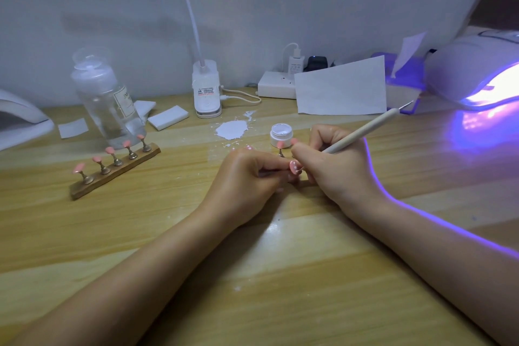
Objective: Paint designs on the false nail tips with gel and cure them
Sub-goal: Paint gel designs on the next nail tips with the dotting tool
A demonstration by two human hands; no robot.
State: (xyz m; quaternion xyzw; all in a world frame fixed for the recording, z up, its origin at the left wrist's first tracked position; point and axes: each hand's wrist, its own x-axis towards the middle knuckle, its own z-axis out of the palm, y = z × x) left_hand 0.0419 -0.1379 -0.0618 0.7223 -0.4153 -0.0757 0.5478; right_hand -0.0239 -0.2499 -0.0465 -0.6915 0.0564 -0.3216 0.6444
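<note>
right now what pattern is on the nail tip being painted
Pink with white dots on the nail tip, seen in the head view.

Left hand pinches a pink nail tip (white dots visible) while right hand grips the dotting pen, its point at the tip, beside the open gel jar.

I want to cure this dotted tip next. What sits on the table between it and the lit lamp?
Nothing visible stands between the dotted tip and the lit lamp except the right hand itself, holding the dotting pen. The gel jar sits behind.
</note>
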